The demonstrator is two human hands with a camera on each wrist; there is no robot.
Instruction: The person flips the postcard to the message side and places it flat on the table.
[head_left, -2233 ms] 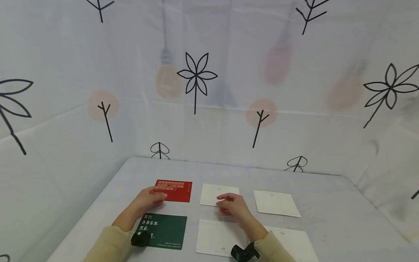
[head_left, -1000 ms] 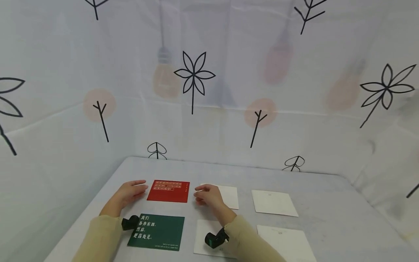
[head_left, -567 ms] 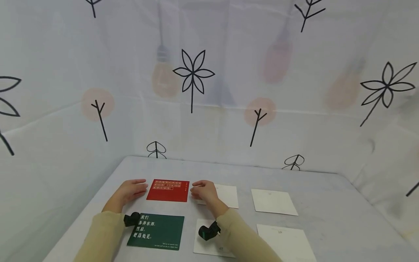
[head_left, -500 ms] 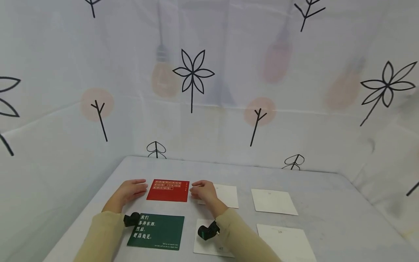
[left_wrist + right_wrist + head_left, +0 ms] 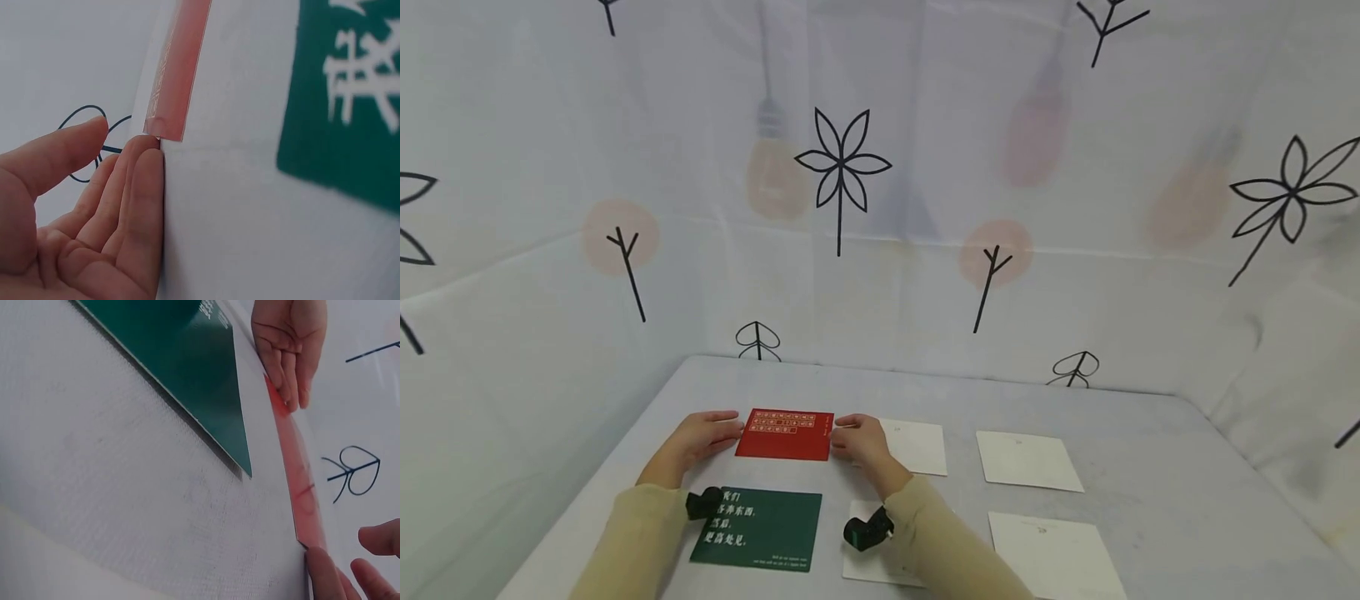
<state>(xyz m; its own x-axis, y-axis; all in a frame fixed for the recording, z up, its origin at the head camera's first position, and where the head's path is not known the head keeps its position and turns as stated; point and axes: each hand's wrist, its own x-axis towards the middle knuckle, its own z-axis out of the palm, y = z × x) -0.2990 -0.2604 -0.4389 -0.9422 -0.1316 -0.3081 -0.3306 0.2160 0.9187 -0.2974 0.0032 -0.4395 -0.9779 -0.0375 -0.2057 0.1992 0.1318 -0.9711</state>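
Observation:
A red card printed with rows of small boxed characters lies flat on the white table. Along its left edge are the fingertips of my left hand, the fingers straight and held together. My right hand has its fingertips at the card's right edge. In the left wrist view, the thumb of my left hand stands apart from its fingers, which meet the red card's corner. Fingers of my right hand touch the opposite end of the card in the right wrist view, thumb raised clear of it.
A green card with white characters lies nearer me. White cards lie to the right: one beside the red card, another farther right, two in front, partly behind my right sleeve. A patterned cloth hangs behind.
My left hand has moved off the red card to its left edge. The right hand has come left to the card's right edge. Most recently both hands closed in slightly on it.

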